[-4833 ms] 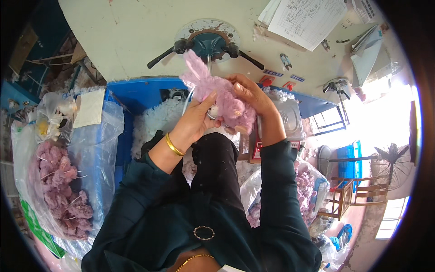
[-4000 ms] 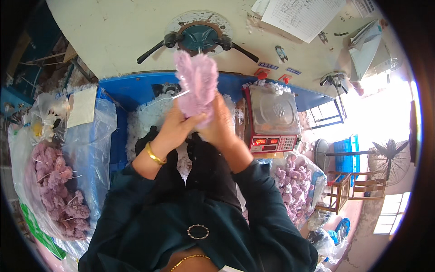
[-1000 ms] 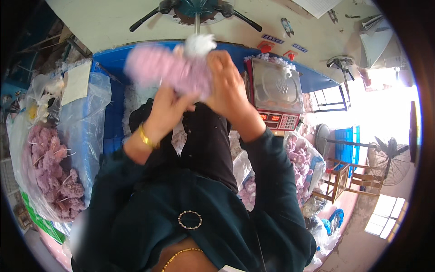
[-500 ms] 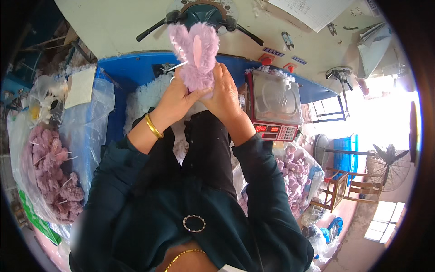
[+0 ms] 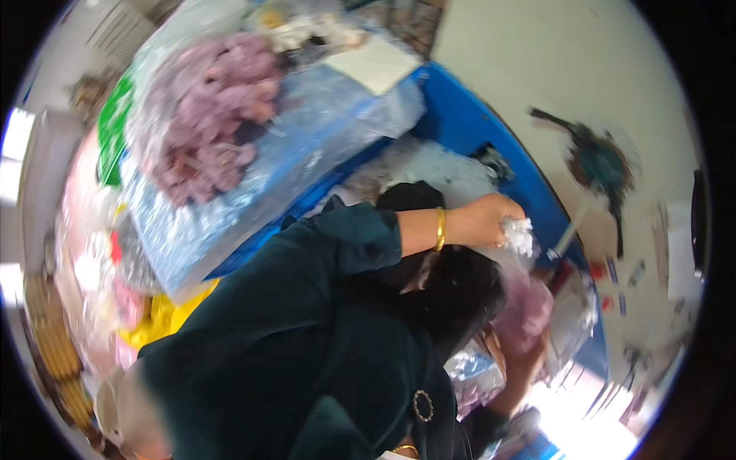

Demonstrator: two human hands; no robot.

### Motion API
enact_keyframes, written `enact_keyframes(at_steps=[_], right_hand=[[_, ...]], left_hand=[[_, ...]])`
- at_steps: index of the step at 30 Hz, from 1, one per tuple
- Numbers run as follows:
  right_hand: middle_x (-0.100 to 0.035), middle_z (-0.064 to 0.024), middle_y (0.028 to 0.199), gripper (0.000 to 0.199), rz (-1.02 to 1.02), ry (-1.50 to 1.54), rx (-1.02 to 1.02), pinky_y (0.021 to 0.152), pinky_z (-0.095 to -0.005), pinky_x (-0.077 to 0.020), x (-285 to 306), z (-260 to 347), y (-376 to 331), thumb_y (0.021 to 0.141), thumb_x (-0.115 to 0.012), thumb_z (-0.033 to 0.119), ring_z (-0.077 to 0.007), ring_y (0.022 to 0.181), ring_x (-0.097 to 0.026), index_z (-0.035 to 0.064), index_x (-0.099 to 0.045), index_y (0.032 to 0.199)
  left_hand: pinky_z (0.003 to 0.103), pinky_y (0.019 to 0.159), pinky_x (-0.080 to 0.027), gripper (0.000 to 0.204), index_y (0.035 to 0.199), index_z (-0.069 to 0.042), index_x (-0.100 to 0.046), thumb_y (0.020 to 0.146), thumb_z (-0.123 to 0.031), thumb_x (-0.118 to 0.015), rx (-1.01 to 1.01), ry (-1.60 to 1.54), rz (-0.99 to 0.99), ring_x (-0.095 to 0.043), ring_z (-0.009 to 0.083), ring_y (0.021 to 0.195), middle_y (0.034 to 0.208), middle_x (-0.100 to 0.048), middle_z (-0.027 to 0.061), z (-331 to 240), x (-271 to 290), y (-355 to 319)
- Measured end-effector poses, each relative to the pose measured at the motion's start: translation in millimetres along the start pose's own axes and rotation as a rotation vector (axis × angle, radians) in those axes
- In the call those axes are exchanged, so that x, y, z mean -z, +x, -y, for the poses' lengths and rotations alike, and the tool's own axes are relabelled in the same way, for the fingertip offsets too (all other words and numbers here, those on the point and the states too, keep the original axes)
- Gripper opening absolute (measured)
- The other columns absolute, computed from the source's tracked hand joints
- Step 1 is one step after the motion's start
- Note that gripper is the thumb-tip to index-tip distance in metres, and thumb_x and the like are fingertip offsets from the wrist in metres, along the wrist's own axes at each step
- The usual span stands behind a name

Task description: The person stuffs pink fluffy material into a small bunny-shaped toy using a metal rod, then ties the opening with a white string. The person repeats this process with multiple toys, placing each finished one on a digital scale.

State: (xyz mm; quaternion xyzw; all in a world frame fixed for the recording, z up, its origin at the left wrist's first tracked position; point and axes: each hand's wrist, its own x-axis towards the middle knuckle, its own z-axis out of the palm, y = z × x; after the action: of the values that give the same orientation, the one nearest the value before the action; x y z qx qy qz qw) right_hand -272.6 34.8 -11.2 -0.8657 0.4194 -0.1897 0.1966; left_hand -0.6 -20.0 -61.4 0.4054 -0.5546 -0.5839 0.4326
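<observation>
A tuft of white stuffing [image 5: 519, 236] is pinched in the fingers of my left hand [image 5: 488, 217], which has a gold bangle at its wrist. Below it, my right hand [image 5: 530, 351] grips a pinkish-purple plush piece [image 5: 526, 308], smeared by motion. The fingers of that hand are partly hidden by the plush. Both hands are over my lap beside the blue trough [image 5: 458, 100], where more white stuffing [image 5: 448, 170] lies.
On the left, a clear plastic bag of purple plush pieces [image 5: 218, 107] rests on blue plastic sheeting [image 5: 307, 146]. A dark-handled fixture [image 5: 602, 163] is mounted on the pale tabletop [image 5: 529, 54]. Near it is a pale rod [image 5: 569, 231]. A yellow bag [image 5: 165, 318] lies lower left.
The view has swung left. My left hand has let go of the plush and now has white stuffing. The plush has come down away from the fixture in my right hand.
</observation>
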Motion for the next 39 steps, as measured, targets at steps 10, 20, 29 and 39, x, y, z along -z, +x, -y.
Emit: enact_keyframes(at_steps=[10,20,29,39], right_hand=[[-0.062,-0.0095,0.091,0.049,0.188,0.213,-0.995,0.062,-0.0300,-0.0462,30.5,-172.0,-219.5,0.074,-0.070,0.014,-0.0214,0.079,-0.059,0.0026,-0.053,0.119],[-0.062,-0.0058,0.083,0.039,0.068,0.577,-1.284,0.051,-0.0278,-0.0477,35.6,-220.1,-221.5,0.085,-0.061,0.015,-0.0147,0.064,-0.060,0.0032,-0.050,0.121],[-0.066,-0.0086,0.094,0.029,-0.109,0.184,-0.589,0.070,-0.0279,-0.0500,32.8,-234.7,-66.2,0.084,-0.065,0.014,-0.0135,0.080,-0.060,-0.0020,-0.063,0.109],[-0.056,-0.0261,0.119,0.064,-0.361,-0.488,-1.230,0.095,-0.0457,-0.0428,100.3,-389.8,36.4,0.086,-0.048,0.059,-0.0396,0.114,-0.053,0.0042,-0.058,0.116]], left_hand=[[0.038,0.087,-0.044,0.032,0.110,-0.002,-0.059,0.080,-0.009,-0.053,0.785,2.145,-0.817,-0.058,0.0262,0.098,0.111,-0.059,0.0127,57.0,261.8,-229.5],[0.040,0.075,-0.047,0.019,0.095,-0.009,-0.065,0.080,-0.017,-0.055,0.748,2.162,-0.681,-0.060,0.0275,0.093,0.093,-0.065,0.0100,31.6,354.0,-268.6],[0.036,0.084,-0.044,0.036,0.124,-0.004,-0.052,0.088,-0.007,-0.047,0.041,2.418,-0.530,-0.058,0.0260,0.096,0.112,-0.062,0.0131,57.4,359.5,-201.7],[0.039,0.099,-0.038,0.039,0.127,0.006,-0.046,0.093,-0.013,-0.045,-0.158,1.255,-0.810,-0.051,0.0328,0.113,0.127,-0.049,0.0236,30.8,216.4,-124.7]])
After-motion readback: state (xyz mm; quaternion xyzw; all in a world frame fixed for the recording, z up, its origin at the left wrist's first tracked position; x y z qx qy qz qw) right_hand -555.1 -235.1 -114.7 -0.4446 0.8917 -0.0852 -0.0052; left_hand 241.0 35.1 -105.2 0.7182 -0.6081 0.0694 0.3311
